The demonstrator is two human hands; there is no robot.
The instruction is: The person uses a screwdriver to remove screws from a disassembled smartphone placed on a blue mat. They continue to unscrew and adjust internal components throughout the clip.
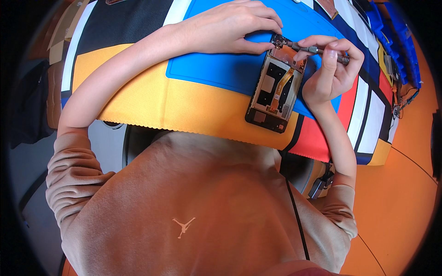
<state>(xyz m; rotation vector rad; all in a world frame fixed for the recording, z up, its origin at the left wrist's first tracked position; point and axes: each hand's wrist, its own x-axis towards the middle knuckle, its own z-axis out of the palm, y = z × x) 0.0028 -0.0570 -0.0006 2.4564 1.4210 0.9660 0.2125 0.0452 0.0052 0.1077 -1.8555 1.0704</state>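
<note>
An opened phone (pixel 272 92) with exposed inner parts and a yellow ribbon cable lies at a slant across the blue mat (pixel 212 69) and the yellow cloth. My left hand (pixel 246 30) grips its top end, thumb at the upper left corner and fingers curved beside it. My right hand (pixel 336 69) is closed on a metal screwdriver (pixel 340 57), held nearly flat, its tip at the top part of the phone.
A multicoloured cloth (pixel 129 106) covers the work surface under the mat. Blue plastic bins (pixel 398 50) stand at the right, with tangled cables (pixel 400 103) beside them. Cardboard (pixel 60 32) is at the far left. A black device (pixel 320 184) sits below the cloth's front edge.
</note>
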